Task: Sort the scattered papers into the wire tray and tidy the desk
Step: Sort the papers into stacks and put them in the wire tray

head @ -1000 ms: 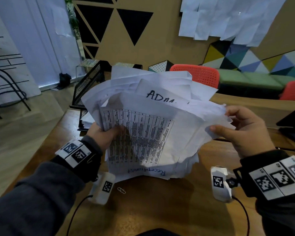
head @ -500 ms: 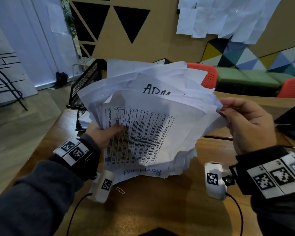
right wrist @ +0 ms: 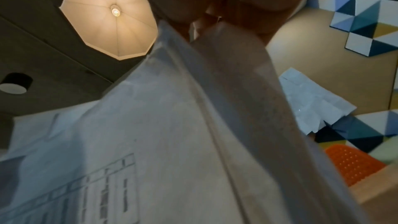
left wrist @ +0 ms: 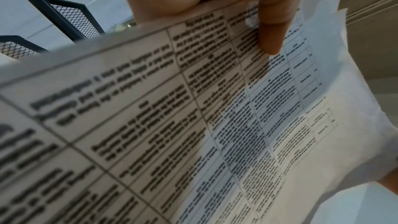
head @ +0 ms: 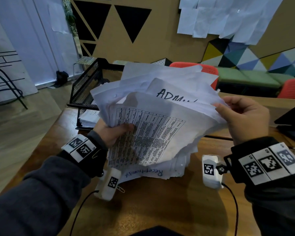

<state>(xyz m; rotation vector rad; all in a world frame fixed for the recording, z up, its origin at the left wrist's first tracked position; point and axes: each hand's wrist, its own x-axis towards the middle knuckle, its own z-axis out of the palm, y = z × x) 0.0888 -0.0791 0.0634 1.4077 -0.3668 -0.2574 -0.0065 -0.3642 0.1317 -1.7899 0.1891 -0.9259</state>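
We grip the papers (head: 153, 133) in both hands (head: 112, 132), squaring them; next, slot them into the tray (head: 89, 89) beyond our left hand.

The papers (head: 153, 133) hide the left hand (head: 109, 132) fingers; table print is blurred; "ADM…" heading partly covered; wire tray (head: 87, 92) half-hidden.

White papers (head: 162, 133) (blk table print), blk mesh tray (head: 85, 87)

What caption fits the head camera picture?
Both hands, left and right, hold a paper stack near the wire tray.
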